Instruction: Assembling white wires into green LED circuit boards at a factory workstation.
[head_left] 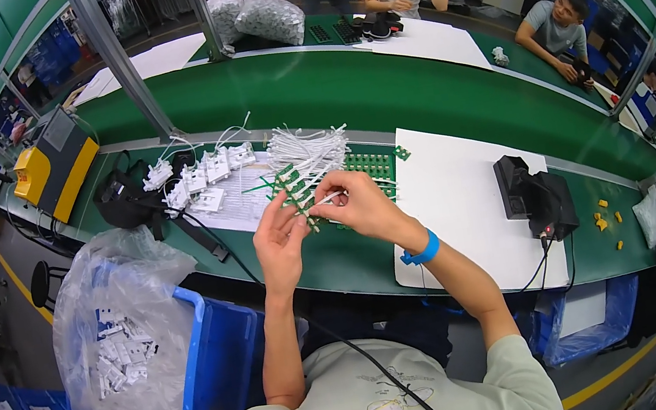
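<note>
Over the bench, my left hand [277, 243] is closed on a narrow green circuit board strip [291, 183] with small pale parts along it. My right hand [363, 206] pinches a white cable [333, 196] against the strip's side. The fingers partly hide where cable and strip meet. Just beyond both hands lies a bundle of white cables [309, 149]. Green board panels [373, 165] rest beside it on the right. White plastic housings [207, 173] with cables sit to the left on white sheets.
A blue bin [197, 354], lined with clear plastic, holds white parts at lower left. A black device [540, 197] stands on a white board [458, 210]. Yellow pieces [602, 220] lie farther right. A yellow-grey machine [56, 166] stands at left. People sit across the green divider [377, 81].
</note>
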The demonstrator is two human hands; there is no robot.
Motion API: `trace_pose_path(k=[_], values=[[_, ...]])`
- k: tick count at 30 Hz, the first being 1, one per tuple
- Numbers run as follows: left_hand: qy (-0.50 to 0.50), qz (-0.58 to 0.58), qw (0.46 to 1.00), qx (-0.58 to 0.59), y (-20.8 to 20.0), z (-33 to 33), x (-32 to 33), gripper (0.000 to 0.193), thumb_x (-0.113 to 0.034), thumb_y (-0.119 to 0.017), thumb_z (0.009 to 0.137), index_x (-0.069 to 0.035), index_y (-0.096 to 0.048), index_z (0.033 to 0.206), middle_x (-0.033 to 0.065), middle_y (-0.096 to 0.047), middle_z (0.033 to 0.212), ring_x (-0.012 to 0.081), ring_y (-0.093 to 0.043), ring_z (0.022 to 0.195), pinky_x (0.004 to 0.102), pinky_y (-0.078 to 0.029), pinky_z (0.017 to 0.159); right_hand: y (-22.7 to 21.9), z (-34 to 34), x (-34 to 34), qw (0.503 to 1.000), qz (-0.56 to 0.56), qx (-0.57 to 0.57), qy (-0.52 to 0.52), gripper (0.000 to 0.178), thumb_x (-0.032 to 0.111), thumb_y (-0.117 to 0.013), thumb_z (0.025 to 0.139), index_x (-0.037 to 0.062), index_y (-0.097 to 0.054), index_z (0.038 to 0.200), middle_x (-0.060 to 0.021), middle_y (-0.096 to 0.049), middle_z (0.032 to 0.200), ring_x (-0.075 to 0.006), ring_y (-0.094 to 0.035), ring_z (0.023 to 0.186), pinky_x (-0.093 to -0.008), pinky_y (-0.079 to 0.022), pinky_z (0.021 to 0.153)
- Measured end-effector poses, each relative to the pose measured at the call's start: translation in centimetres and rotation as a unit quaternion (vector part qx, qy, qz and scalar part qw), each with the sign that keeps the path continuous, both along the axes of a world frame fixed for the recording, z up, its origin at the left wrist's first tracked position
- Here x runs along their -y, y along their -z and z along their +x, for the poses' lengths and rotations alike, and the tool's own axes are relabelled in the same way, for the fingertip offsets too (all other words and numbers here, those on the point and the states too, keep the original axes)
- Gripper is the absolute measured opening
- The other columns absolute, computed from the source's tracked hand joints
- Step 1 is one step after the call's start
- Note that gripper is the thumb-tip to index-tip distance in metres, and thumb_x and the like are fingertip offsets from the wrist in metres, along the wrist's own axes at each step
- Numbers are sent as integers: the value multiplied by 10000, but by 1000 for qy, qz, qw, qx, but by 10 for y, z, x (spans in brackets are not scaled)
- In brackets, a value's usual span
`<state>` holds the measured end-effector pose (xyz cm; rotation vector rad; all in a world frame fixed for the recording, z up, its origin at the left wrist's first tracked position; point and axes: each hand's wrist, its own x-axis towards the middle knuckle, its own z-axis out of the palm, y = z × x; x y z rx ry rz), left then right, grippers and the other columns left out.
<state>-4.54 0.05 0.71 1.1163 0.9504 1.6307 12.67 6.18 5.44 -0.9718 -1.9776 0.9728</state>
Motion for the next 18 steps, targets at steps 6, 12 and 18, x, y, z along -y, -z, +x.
trace_pose_path(k=[6, 12, 18], values=[[6, 2, 1000, 16, 1, 0, 5, 510, 76, -607, 933, 24, -477, 1424, 95, -672, 1115, 130, -669, 960, 245, -564, 771, 8, 1, 1, 998, -8, -55, -23, 165, 134, -769, 850, -2, -683, 887, -32, -662, 850, -100, -546, 719, -266, -446, 627], [17, -9, 1000, 18, -3, -1, 16, 503, 81, -608, 935, 19, -485, 1420, 101, -657, 1117, 134, -665, 960, 257, -573, 779, 1, 3, 9, 998, 46, -20, -41, 150, 118, -751, 854, -11, -678, 881, -57, -658, 829, -137, -562, 712, -294, -458, 633], [16, -20, 999, 21, 1, 3, 22, 511, 63, -627, 933, 10, -488, 1422, 89, -650, 1105, 122, -654, 940, 255, -574, 771, 7, 3, 17, 997, -4, -59, -41, 113, 87, -721, 869, -15, -674, 879, -74, -662, 831, -160, -588, 738, -304, -469, 667]])
